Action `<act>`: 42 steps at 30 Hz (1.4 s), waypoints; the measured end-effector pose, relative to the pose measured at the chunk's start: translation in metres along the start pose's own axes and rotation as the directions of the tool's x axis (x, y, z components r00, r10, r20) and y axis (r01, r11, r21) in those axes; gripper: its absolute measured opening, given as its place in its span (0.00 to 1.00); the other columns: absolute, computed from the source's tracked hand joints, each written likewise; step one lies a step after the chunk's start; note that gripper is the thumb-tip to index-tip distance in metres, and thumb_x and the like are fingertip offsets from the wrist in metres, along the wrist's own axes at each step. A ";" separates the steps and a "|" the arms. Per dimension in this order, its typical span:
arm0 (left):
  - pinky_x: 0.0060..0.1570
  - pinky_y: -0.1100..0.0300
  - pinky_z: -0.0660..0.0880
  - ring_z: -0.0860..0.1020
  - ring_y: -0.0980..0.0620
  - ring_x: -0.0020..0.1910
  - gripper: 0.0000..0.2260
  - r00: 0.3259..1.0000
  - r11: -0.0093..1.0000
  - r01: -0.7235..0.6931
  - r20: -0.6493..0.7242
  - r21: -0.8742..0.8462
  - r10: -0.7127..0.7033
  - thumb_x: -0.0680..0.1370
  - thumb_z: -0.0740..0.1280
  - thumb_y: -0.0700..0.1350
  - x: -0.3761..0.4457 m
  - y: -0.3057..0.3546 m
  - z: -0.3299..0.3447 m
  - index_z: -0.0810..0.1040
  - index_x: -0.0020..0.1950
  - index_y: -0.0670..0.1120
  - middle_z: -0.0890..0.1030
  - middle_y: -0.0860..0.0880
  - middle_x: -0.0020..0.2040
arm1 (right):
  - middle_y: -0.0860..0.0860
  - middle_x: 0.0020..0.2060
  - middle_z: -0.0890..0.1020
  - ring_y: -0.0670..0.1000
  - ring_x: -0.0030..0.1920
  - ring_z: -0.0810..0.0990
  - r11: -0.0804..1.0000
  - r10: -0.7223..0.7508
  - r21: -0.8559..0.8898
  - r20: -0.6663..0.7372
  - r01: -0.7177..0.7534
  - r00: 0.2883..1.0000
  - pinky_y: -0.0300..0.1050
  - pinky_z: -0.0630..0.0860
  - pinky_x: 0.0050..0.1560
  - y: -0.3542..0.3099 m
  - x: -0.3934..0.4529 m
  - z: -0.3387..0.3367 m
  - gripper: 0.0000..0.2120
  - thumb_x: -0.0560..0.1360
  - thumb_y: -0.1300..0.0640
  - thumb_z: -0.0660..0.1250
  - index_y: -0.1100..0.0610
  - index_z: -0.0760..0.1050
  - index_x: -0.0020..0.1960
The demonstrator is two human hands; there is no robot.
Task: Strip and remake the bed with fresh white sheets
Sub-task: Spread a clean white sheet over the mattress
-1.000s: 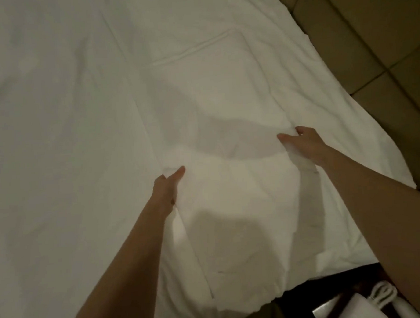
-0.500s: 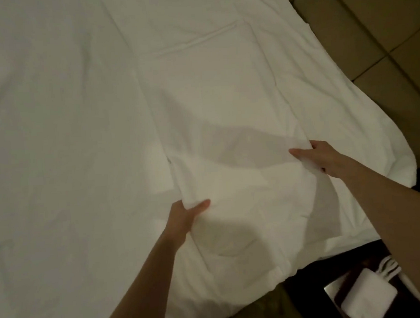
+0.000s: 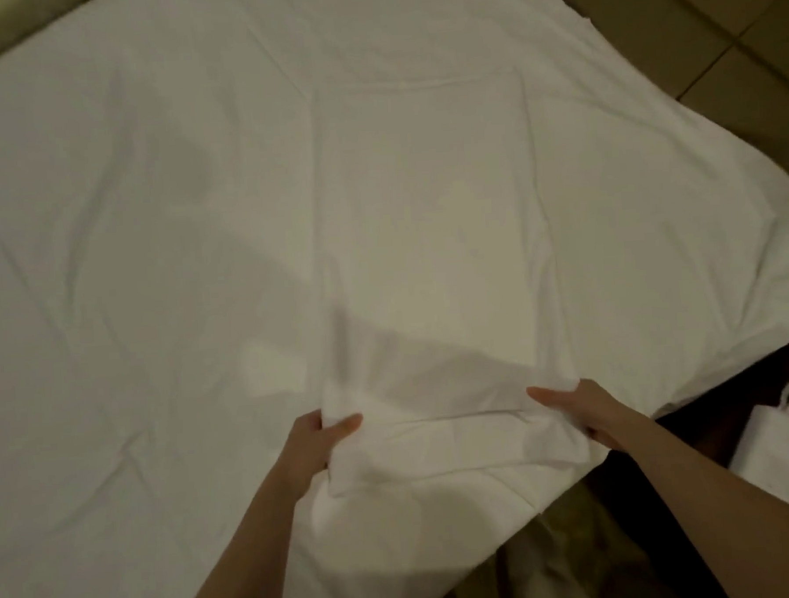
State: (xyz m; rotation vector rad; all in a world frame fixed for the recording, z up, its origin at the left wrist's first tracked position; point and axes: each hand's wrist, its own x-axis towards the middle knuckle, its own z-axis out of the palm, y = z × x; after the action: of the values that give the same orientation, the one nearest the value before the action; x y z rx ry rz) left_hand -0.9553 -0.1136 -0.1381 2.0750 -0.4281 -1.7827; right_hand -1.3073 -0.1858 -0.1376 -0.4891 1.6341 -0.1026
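We see a folded white sheet [image 3: 430, 233] lying on the bed [image 3: 130, 267], a long rectangular panel that runs from the near edge up toward the middle of the mattress. Its far edge shows as a straight crease, and its two long sides stand out as faint lines against the white sheet already spread beneath it. That lower sheet is wrinkled and hangs off the bed's near right corner.

Our left hand [image 3: 318, 440] grips the near left corner of the folded panel, thumb on top and fingers curled under the bunched cloth. Our right hand [image 3: 581, 408] holds the near right corner, thumb lying along the top of the fold and fingers tucked beneath it. Between the two hands the cloth is lifted a little and sags in soft ridges.

The room is dim. Beyond the bed's far right edge we see a tiled floor [image 3: 712, 30] in a brownish tone. By the near right corner, low down in shadow, stands a white bag [image 3: 775, 452] with looped handles. Olive-coloured fabric [image 3: 557, 560] shows below the bed's near edge.
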 end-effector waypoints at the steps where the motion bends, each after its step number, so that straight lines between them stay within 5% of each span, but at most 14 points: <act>1: 0.45 0.51 0.81 0.84 0.43 0.46 0.11 1.000 1.000 -0.009 0.030 0.004 0.009 0.73 0.73 0.43 -0.005 -0.002 -0.007 0.81 0.52 0.39 0.85 0.42 0.46 | 0.55 0.52 0.82 0.54 0.51 0.81 1.000 0.012 -0.011 0.012 -0.012 1.000 0.46 0.78 0.48 0.009 -0.006 0.004 0.47 0.48 0.39 0.83 0.59 0.75 0.62; 8: 0.45 0.55 0.78 0.84 0.45 0.47 0.22 0.984 0.990 0.132 0.116 0.058 -0.138 0.66 0.76 0.51 -0.042 -0.059 -0.061 0.81 0.55 0.41 0.85 0.44 0.47 | 0.54 0.51 0.82 0.53 0.49 0.80 0.997 0.078 0.018 0.029 -0.078 0.997 0.41 0.77 0.43 0.093 -0.046 0.067 0.63 0.32 0.31 0.79 0.62 0.74 0.61; 12: 0.44 0.54 0.79 0.84 0.44 0.45 0.22 0.995 0.995 0.075 0.060 0.061 -0.079 0.66 0.78 0.48 -0.031 -0.041 -0.053 0.80 0.55 0.40 0.86 0.44 0.45 | 0.52 0.43 0.80 0.51 0.43 0.80 0.991 0.041 0.127 -0.067 -0.033 0.997 0.39 0.76 0.37 0.078 -0.055 0.072 0.34 0.65 0.51 0.79 0.67 0.73 0.63; 17: 0.49 0.55 0.78 0.82 0.51 0.49 0.38 0.986 0.975 -0.156 0.086 0.159 0.144 0.54 0.78 0.53 -0.031 0.005 -0.054 0.74 0.62 0.47 0.83 0.48 0.55 | 0.54 0.54 0.84 0.55 0.57 0.81 0.987 0.151 -0.094 0.325 -0.127 0.934 0.52 0.77 0.60 0.024 -0.071 0.038 0.34 0.62 0.49 0.81 0.57 0.74 0.64; 21: 0.50 0.66 0.77 0.80 0.60 0.50 0.24 0.926 0.933 -0.360 0.125 0.003 0.357 0.71 0.74 0.40 -0.036 0.065 -0.063 0.75 0.64 0.55 0.81 0.55 0.55 | 0.57 0.50 0.85 0.53 0.46 0.85 0.997 0.056 0.018 0.393 -0.068 0.918 0.43 0.81 0.41 -0.040 -0.085 0.009 0.38 0.48 0.48 0.85 0.60 0.80 0.54; 24: 0.48 0.75 0.72 0.79 0.69 0.47 0.08 0.920 0.918 -0.351 0.116 -0.184 0.375 0.75 0.68 0.38 -0.030 0.134 -0.065 0.83 0.49 0.49 0.84 0.59 0.47 | 0.47 0.43 0.85 0.46 0.42 0.84 0.970 -0.223 0.144 0.189 0.197 0.956 0.45 0.77 0.48 -0.096 -0.085 -0.002 0.19 0.56 0.42 0.77 0.51 0.84 0.43; 26: 0.54 0.70 0.74 0.80 0.65 0.52 0.11 0.877 0.883 -0.383 0.194 -0.273 0.440 0.70 0.68 0.45 -0.018 0.179 -0.062 0.84 0.50 0.44 0.84 0.53 0.51 | 0.40 0.41 0.83 0.44 0.49 0.80 0.914 -0.342 0.265 0.094 0.308 0.935 0.41 0.74 0.57 -0.134 -0.080 -0.001 0.22 0.60 0.36 0.74 0.48 0.81 0.49; 28: 0.53 0.61 0.79 0.83 0.49 0.53 0.22 0.889 0.854 -0.272 0.224 -0.444 0.399 0.62 0.69 0.50 0.001 0.219 -0.060 0.84 0.52 0.39 0.83 0.43 0.54 | 0.46 0.38 0.80 0.47 0.39 0.81 0.809 -0.427 0.501 0.141 0.307 0.893 0.37 0.78 0.40 -0.168 -0.054 -0.001 0.11 0.77 0.49 0.62 0.57 0.78 0.48; 30: 0.55 0.57 0.78 0.81 0.46 0.58 0.32 0.895 0.869 -0.125 0.323 -0.479 0.307 0.58 0.71 0.51 0.021 0.255 -0.051 0.77 0.59 0.37 0.81 0.42 0.59 | 0.52 0.31 0.79 0.48 0.30 0.77 0.735 -0.320 0.658 0.129 0.160 0.939 0.37 0.76 0.29 -0.200 -0.028 0.003 0.11 0.77 0.59 0.57 0.59 0.77 0.42; 32: 0.57 0.58 0.78 0.81 0.49 0.58 0.31 0.920 0.899 -0.155 0.271 -0.409 0.282 0.57 0.73 0.46 0.047 0.278 -0.041 0.75 0.58 0.38 0.82 0.46 0.59 | 0.53 0.34 0.83 0.49 0.33 0.81 0.725 -0.226 0.682 0.105 0.095 0.968 0.40 0.79 0.32 -0.226 0.006 0.000 0.14 0.78 0.59 0.54 0.59 0.77 0.44; 35: 0.38 0.65 0.78 0.82 0.55 0.39 0.07 0.981 0.965 -0.159 0.074 -0.210 0.178 0.71 0.69 0.41 0.095 0.290 -0.030 0.78 0.46 0.39 0.83 0.45 0.46 | 0.56 0.46 0.85 0.53 0.46 0.84 0.810 -0.169 0.573 0.028 0.123 0.985 0.44 0.79 0.42 -0.256 0.044 0.002 0.20 0.80 0.49 0.51 0.62 0.77 0.51; 37: 0.30 0.62 0.75 0.78 0.51 0.28 0.11 0.973 0.977 -0.160 -0.144 0.138 0.180 0.73 0.72 0.46 0.123 0.286 -0.029 0.78 0.36 0.41 0.80 0.44 0.34 | 0.55 0.41 0.82 0.51 0.40 0.82 0.831 -0.200 0.504 -0.127 0.237 0.971 0.44 0.75 0.40 -0.269 0.064 0.005 0.17 0.80 0.48 0.56 0.59 0.75 0.46; 39: 0.36 0.59 0.72 0.75 0.48 0.28 0.19 0.923 0.892 -0.112 -0.288 0.438 0.257 0.70 0.75 0.56 0.136 0.283 -0.027 0.76 0.29 0.43 0.77 0.48 0.25 | 0.53 0.42 0.79 0.46 0.36 0.78 0.854 -0.266 0.311 -0.429 0.418 0.863 0.40 0.74 0.37 -0.274 0.087 0.009 0.10 0.77 0.50 0.63 0.57 0.74 0.46; 42: 0.38 0.60 0.71 0.75 0.55 0.25 0.19 0.921 0.924 -0.165 -0.281 0.345 0.270 0.71 0.72 0.58 0.143 0.284 -0.019 0.74 0.33 0.44 0.76 0.51 0.23 | 0.52 0.57 0.76 0.51 0.54 0.77 0.910 -0.398 -0.138 -0.558 0.391 0.728 0.43 0.75 0.56 -0.269 0.112 0.019 0.25 0.69 0.44 0.69 0.56 0.72 0.61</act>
State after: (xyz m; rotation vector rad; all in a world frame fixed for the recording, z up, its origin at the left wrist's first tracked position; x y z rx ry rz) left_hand -0.9116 -0.4288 -0.1285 2.3688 -0.8585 -1.2762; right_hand -1.2263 -0.4658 -0.1503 -0.8765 2.0992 -0.6179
